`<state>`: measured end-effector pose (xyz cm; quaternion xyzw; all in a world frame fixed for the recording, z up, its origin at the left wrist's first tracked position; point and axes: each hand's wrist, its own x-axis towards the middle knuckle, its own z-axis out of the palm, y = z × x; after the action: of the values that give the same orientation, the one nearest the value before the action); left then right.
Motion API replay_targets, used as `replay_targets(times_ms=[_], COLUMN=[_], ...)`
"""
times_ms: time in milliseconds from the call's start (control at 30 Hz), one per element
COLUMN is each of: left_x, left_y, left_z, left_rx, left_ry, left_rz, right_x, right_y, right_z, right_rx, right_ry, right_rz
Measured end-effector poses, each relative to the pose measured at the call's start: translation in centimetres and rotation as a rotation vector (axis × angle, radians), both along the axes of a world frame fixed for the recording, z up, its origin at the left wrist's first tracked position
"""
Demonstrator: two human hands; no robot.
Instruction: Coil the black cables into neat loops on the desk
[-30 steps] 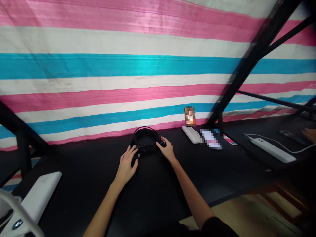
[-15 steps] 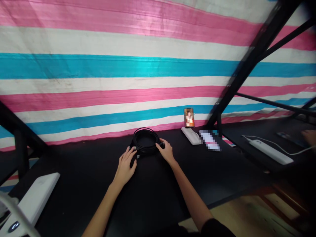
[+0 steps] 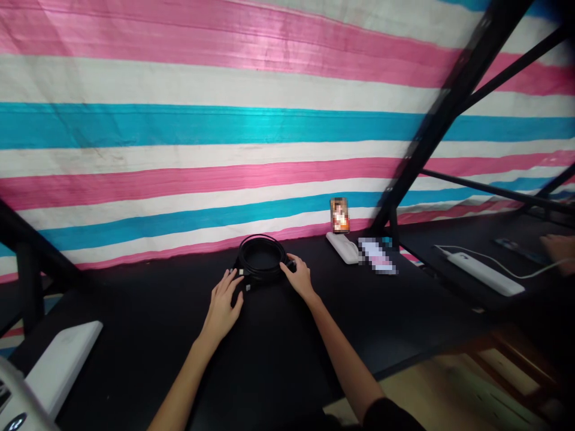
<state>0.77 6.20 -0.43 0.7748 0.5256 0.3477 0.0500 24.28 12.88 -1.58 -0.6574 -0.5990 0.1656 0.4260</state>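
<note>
A coiled black cable [image 3: 262, 276] lies on the black table near the striped sheet. My right hand [image 3: 299, 278] is closed on the coil's right side, thumb and fingers pinching it. At the left front of the coil, my left hand [image 3: 223, 302] has its fingers spread, with the fingertips at the cable's ends. A pale-tipped plug [image 3: 241, 272] shows beside those fingertips, and a second small plug [image 3: 248, 288] lies just right of them. Whether the left fingertips press on the cable I cannot tell.
A white bar-shaped device [image 3: 67, 365] lies at the left. Right of the coil are a small white device [image 3: 342, 248], a propped phone [image 3: 340, 215] and a blurred flat item [image 3: 377, 256]. A black frame beam [image 3: 422, 143] slants up. Farther right, another person's hand [image 3: 559, 251] is near a white strip [image 3: 485, 273].
The view has shifted slightly, so most things sit a little farther left. My left fingertips have drawn back slightly from the coil, baring more of the plug. My right hand keeps its hold.
</note>
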Motion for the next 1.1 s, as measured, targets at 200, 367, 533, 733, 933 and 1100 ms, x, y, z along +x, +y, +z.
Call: replay_targets(times_ms=[200,367,533,733,933,1100], left_x=[-0.25,-0.27,-0.22,-0.33,-0.39,-0.36], left_y=[0.19,0.16,0.12,0.15,0.12,0.15], left_z=[-0.27,-0.15,-0.06,-0.21,-0.04,-0.04], left_rx=[-0.011,-0.014,-0.008,-0.004,-0.008,0.001], left_ry=[-0.001,-0.007,-0.014,0.001,0.004,0.008], left_rz=[0.004,0.006,0.005,-0.001,0.001,0.003], right_x=[0.04,0.03,0.01,0.05,0.06,0.08], right_y=[-0.01,-0.03,-0.09,0.01,0.0,-0.07], right_z=[-0.02,0.02,0.12,-0.04,-0.05,0.14], right_rx=[0.008,0.004,-0.008,-0.01,-0.014,-0.02], right_ry=[-0.006,-0.014,-0.015,-0.018,-0.015,-0.012], right_rz=[0.006,0.013,0.011,0.013,0.006,0.016])
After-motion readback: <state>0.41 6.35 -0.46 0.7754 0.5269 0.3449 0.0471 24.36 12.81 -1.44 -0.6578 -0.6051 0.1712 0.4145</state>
